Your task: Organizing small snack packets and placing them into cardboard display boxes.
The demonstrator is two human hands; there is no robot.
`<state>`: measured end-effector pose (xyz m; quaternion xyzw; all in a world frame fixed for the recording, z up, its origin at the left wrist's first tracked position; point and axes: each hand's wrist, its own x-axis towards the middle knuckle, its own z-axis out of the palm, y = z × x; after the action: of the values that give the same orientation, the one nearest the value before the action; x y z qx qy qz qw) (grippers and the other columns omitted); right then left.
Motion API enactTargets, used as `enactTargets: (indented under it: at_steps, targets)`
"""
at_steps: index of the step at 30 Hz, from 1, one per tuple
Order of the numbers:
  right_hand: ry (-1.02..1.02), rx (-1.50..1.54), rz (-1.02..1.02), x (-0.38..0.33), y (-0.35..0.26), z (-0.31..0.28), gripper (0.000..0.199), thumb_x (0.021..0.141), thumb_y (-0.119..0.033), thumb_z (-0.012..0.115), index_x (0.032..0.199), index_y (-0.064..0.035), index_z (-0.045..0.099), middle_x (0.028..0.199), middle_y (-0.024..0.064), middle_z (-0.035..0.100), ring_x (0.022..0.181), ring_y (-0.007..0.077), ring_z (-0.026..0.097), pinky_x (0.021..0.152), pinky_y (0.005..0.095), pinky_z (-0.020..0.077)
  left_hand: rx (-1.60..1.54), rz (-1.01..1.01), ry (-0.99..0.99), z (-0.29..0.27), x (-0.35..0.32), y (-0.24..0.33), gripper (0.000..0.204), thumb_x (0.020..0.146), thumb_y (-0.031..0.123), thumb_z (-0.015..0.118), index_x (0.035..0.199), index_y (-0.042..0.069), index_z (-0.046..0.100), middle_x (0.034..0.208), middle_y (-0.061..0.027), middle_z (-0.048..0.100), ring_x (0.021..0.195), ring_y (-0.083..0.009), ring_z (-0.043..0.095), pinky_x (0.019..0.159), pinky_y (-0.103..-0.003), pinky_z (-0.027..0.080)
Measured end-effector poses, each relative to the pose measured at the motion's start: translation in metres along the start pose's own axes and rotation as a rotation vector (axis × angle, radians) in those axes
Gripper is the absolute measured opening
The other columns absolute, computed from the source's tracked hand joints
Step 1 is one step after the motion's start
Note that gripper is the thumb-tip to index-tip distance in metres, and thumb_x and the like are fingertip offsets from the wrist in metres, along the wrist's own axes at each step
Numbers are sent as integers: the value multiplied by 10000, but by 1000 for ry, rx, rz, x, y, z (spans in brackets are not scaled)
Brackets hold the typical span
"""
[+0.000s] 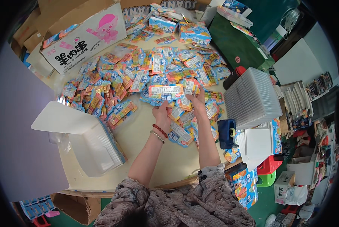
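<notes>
Near the middle of the table, my left hand [162, 112] pinches the lower edge of a flat candy packet [165, 90], blue and orange with a clear window. Other packets lie right under it, so I cannot tell how many are in the grip. My right hand [198, 101] has its thumb on an orange-edged candy packet [189, 89], tilted beside the first one; its fingers are partly hidden behind. Loose candy packets [116, 79] are heaped beyond and to the left. More candy packets [180, 134] lie between my forearms.
An open white display box [97, 151] stands at left, below a large printed carton [86, 38]. To the right are stacked clear plastic trays [249, 100], a dark blue tape dispenser [227, 134], white cards [257, 145] and a red-capped dark bottle [233, 77]. Blue boxes [194, 34] stand at the back.
</notes>
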<state>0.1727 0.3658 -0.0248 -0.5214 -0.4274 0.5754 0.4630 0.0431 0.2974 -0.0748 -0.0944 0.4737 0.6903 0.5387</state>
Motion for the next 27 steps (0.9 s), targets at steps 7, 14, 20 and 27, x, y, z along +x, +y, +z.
enactTargets:
  at_steps: [7,14,20,27]
  targets:
    - [-122,365,-34,5,13,-33,778,762,118,609,1435,-40,250,1237,173,546,1090,284,591,866,393,541,184,7,25,1,-44,15,298,824,9,684,987,41,437,883,-65,592,664,-126,607,562,-269,533]
    - [-49,264,76,-27,1,-47,699,755,124,564,1400,-11,329,1228,166,559,1065,297,609,888,389,535,272,115,-221,-66,-70,18,460,793,-63,673,1199,-6,464,1041,-96,628,924,-185,635,703,-264,563]
    - [-93,282,34,-59,-11,-58,634,788,103,545,1378,6,335,1208,178,564,1071,275,614,848,388,553,274,24,-280,-96,-86,23,375,832,-8,657,1163,27,486,1056,-65,629,960,-163,626,782,-280,545]
    - [-125,422,104,-83,4,-27,564,808,82,530,1345,-2,377,1202,123,558,1090,258,586,884,397,533,230,-5,-310,-87,-100,21,418,898,-52,520,1284,31,384,1245,-96,534,1098,-235,589,919,-391,536]
